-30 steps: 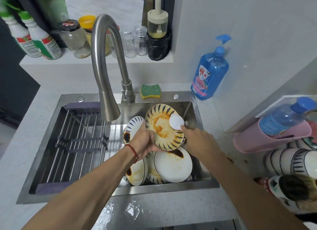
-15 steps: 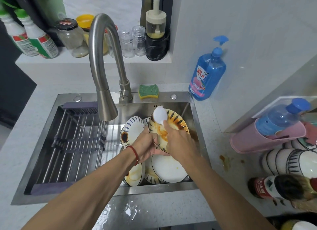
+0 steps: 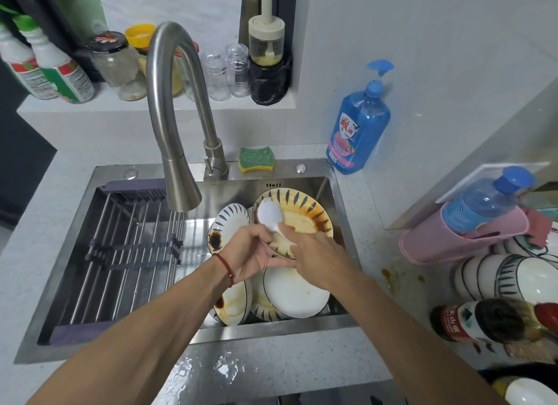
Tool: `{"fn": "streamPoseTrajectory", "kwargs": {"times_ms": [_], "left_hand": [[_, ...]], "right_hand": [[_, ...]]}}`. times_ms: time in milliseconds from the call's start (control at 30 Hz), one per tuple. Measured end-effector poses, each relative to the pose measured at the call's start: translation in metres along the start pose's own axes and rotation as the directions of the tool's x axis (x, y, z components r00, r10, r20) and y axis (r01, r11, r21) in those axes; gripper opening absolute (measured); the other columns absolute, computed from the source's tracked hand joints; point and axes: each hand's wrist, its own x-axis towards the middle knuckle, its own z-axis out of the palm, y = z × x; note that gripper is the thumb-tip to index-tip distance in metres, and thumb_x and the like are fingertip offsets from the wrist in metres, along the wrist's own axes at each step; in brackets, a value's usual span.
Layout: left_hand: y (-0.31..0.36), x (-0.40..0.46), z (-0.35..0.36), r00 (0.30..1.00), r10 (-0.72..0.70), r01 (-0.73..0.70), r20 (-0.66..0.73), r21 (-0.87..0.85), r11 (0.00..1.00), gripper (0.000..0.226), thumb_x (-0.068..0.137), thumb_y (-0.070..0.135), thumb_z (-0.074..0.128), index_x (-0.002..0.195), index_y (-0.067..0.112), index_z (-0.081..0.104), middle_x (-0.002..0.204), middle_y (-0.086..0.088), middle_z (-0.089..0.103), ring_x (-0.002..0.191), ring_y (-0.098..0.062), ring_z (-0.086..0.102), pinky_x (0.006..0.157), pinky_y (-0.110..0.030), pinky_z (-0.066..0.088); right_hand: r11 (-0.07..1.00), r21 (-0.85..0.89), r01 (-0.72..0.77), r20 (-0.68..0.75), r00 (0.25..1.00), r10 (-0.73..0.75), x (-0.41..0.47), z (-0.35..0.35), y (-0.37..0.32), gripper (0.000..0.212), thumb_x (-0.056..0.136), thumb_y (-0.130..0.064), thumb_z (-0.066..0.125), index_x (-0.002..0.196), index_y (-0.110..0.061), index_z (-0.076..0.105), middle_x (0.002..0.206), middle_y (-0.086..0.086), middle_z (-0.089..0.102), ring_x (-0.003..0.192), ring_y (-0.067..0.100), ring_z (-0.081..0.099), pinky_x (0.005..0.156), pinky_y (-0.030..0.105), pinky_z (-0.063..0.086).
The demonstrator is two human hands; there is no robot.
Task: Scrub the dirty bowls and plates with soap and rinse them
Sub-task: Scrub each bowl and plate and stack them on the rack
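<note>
**Wet plate held on edge over a crowded sink**

The left hand [image 3: 256,253] holds the patterned plate [image 3: 297,216] tilted above the sink [image 3: 344,211], its fingers curled round the lower rim. The right hand [image 3: 314,253] presses a white scrubbing pad [image 3: 268,214] against the plate's upper left face, fingers closed on the pad.

The likely slip: a soapy rim held by one hand could slide out and drop onto the stacked dishes [image 3: 294,293] below, chipping both. Pushing hard near the top edge would lever the plate against that grip.

The plate is cream with dark leaf-shaped strokes round its border, smeared with orange-brown sauce across the middle and right side. It looks smooth and glazed, so probably slick once lathered.
</note>
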Motion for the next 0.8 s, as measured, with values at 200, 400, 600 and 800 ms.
{"fn": "streamPoseTrajectory", "kwargs": {"times_ms": [200,400,600,800], "left_hand": [[-0.003,0.005,-0.015,0.993,0.039,-0.042,-0.113,-0.026,0.999,0.066,0.08,0.008,0.04,0.146,0.007,0.046,0.139,-0.025,0.062,0.122,-0.054,0.061,0.09,-0.075,0.052],[-0.008,0.012,0.0,0.984,0.025,-0.004,-0.176,0.118,0.993,0.072,0.071,-0.011,0.033,0.142,-0.004,0.042,0.126,-0.027,0.063,0.102,-0.049,0.07,0.085,-0.077,0.051],[-0.007,0.009,-0.008,0.986,0.071,-0.059,-0.152,0.088,0.994,0.082,0.069,-0.015,0.036,0.147,0.01,0.042,0.145,-0.028,0.054,0.116,-0.056,0.064,0.084,-0.075,0.053],[-0.002,0.008,-0.01,0.981,0.046,-0.028,-0.189,0.096,0.995,0.082,0.069,-0.016,0.031,0.149,-0.004,0.038,0.132,-0.03,0.061,0.109,-0.053,0.068,0.083,-0.072,0.055]], "right_hand": [[0.976,-0.219,0.01,0.183,0.983,0.031,-0.015,-0.009,0.041,0.057,0.101,-0.018,0.048,0.154,-0.036,0.033,0.122,0.004,0.06,0.09,0.017,0.052,0.077,0.034,0.047],[0.994,-0.08,-0.07,-0.033,0.997,0.067,0.002,0.007,0.023,0.068,0.098,-0.012,0.051,0.156,-0.037,0.026,0.098,0.009,0.067,0.083,0.028,0.064,0.069,0.04,0.052],[0.979,-0.126,-0.163,-0.018,0.987,0.162,-0.003,-0.002,0.043,0.068,0.099,-0.015,0.05,0.158,-0.036,0.024,0.103,0.007,0.066,0.081,0.02,0.058,0.072,0.037,0.054],[0.996,-0.08,-0.032,-0.017,0.999,0.031,-0.023,0.017,0.011,0.066,0.1,-0.013,0.048,0.155,-0.041,0.023,0.09,0.006,0.063,0.077,0.026,0.059,0.062,0.038,0.047]]}}
